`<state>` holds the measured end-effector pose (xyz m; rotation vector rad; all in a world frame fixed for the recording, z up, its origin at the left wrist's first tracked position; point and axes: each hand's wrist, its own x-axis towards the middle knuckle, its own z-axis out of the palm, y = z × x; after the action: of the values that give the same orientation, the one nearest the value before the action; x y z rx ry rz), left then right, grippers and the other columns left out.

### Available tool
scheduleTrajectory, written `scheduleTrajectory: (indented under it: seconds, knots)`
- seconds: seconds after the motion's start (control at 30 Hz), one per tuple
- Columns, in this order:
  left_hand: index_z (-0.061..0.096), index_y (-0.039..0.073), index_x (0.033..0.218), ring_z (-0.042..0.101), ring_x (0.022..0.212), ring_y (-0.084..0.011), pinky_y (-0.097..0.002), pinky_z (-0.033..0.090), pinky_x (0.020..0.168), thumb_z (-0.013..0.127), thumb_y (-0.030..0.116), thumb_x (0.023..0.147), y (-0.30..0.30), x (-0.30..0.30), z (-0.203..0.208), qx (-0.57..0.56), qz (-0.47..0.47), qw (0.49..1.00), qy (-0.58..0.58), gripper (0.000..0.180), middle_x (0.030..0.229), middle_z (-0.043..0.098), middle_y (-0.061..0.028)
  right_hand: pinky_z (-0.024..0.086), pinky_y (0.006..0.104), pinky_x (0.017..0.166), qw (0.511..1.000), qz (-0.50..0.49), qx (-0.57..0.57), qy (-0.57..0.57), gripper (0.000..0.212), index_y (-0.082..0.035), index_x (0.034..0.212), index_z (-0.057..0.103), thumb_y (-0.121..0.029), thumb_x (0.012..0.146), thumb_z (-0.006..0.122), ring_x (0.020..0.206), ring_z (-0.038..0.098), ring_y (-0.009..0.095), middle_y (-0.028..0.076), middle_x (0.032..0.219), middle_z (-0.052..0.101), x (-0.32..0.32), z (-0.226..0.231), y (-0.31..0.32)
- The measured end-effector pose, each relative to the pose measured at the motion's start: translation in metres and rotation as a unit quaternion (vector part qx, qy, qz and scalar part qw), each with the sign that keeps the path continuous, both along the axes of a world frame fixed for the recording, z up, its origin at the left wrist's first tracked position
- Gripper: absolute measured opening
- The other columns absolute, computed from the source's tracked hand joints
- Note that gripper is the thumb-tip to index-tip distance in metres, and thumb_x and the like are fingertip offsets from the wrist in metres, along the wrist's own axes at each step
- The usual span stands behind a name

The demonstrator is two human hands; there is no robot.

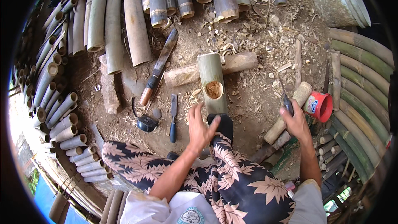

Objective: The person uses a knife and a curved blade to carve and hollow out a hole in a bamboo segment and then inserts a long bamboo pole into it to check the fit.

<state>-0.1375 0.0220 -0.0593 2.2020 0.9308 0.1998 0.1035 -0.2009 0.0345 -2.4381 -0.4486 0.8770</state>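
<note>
A pale green bamboo tube (pixel 212 67) lies lengthwise in front of me, propped across a short log (pixel 182 76). An oval hole with light shavings inside is cut in its upper side. My left hand (pixel 200 127) is beside its near end, fingers apart and holding nothing; the thumb reaches toward a black pad-like thing (pixel 226 123) at that end. Whether the hand touches the tube I cannot tell. Out to the right, my right hand (pixel 297 121) is closed around the dark handle of a thin-bladed knife (pixel 285 98), its blade pointing away from me.
Left of the tube lie a machete (pixel 160 65), a chisel (pixel 173 118) and a black tape measure (pixel 146 123). A red tub (pixel 321 106) and a short pole (pixel 286 114) are by my right hand. Bamboo poles (pixel 139 25) surround the chip-strewn ground; a whitish bucket (pixel 340 4) stands far right.
</note>
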Motion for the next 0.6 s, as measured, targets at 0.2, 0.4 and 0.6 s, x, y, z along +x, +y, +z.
scheduleTrajectory:
  seconds: [0.2,0.4,0.6]
  knots:
    - [0.047,0.003,0.138,0.051,0.099,-0.0132,-0.0268,0.043,0.089,0.073,0.054,0.083,-0.012,0.026,0.038,-0.703,0.012,0.707,-0.070,0.079,0.106,0.052,-0.0037,0.054,0.0457,0.068,0.923,0.362,-0.104,0.082,0.043,-0.005,0.118,0.048,-0.020,0.082,0.068,0.074,0.067,0.038,0.019,0.084,0.064,0.019,0.028,0.113]
    - [0.049,0.008,0.137,0.054,0.104,-0.0183,-0.0339,0.045,0.086,0.047,0.047,0.100,-0.031,0.103,0.005,-0.827,0.315,0.429,-0.181,0.054,0.110,0.056,-0.0047,0.053,0.0432,0.060,0.770,0.622,-0.140,0.011,0.040,-0.005,0.116,0.055,-0.021,0.082,0.067,0.075,0.069,0.031,0.012,0.083,0.065,0.029,-0.007,0.183]
    - [0.061,0.008,0.101,0.045,0.063,-0.0162,-0.0359,0.043,0.067,0.047,0.035,0.100,-0.021,0.115,0.009,-0.810,0.413,0.384,-0.159,0.031,0.063,0.045,-0.0007,0.054,0.0443,0.063,0.744,0.616,-0.125,0.226,0.034,-0.008,0.106,0.064,-0.020,0.076,0.070,0.071,0.069,0.036,0.016,0.076,0.069,0.064,-0.045,0.212]
